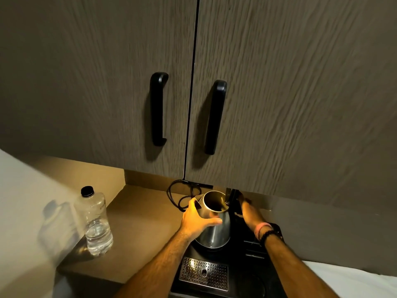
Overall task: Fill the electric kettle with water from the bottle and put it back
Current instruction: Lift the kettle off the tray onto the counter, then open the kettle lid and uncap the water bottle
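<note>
A steel electric kettle (217,233) stands on a black tray (236,274), its lid open so the dark inside shows. My left hand (196,219) wraps around the kettle's upper left side. My right hand (247,208) reaches to the kettle's black handle and raised lid at the right; the fingers there are in shadow. A clear plastic bottle (95,222) with a black cap stands upright on the counter to the left, holding water in its lower part.
Two dark wood cabinet doors with black handles (159,108) hang low over the counter (137,233). A black cord (178,196) coils behind the kettle. A perforated metal drip grate (204,273) sits in the tray's front. A white surface lies at right.
</note>
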### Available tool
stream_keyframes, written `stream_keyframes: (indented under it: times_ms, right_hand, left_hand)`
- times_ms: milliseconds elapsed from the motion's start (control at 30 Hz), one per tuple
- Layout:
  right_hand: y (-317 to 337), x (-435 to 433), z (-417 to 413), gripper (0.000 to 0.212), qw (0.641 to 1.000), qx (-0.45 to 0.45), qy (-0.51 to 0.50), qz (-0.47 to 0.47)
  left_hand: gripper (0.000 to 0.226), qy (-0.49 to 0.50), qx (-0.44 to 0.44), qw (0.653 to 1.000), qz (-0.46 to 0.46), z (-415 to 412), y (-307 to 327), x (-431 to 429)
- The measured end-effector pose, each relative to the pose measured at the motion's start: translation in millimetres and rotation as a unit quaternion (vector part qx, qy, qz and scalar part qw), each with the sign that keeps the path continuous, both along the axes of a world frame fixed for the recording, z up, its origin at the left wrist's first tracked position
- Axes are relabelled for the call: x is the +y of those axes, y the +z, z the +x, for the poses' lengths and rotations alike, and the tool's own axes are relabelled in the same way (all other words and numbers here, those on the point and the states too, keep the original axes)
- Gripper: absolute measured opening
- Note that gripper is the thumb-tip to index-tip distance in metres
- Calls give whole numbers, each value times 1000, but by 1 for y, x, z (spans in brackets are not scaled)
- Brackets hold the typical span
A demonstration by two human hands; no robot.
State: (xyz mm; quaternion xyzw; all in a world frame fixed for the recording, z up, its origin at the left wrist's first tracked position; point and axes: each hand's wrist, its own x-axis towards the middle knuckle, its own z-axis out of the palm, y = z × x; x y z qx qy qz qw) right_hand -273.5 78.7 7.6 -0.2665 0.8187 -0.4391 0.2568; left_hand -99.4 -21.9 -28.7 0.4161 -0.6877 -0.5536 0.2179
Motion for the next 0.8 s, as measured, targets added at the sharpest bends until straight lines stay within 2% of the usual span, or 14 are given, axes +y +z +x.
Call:
stream_keyframes:
  times_ms: [133, 433, 533, 800]
  right_hand:
    - [2, 0, -3, 32, 998, -39, 38, -42]
    - [29, -15, 19, 36, 989, 4, 80, -124]
    - [31, -39, 38, 37, 989, 17, 79, -121]
    - [11, -106, 109, 44, 980, 7, 178, -90]
  left_hand:
    - [134, 23, 28, 999, 0, -6, 3, 7]
    - [104, 81, 101, 989, -68, 14, 16, 3]
    - [112, 116, 96, 986, -73, 37, 19, -10]
    - [130, 180, 26, 982, -56, 116, 0, -59]
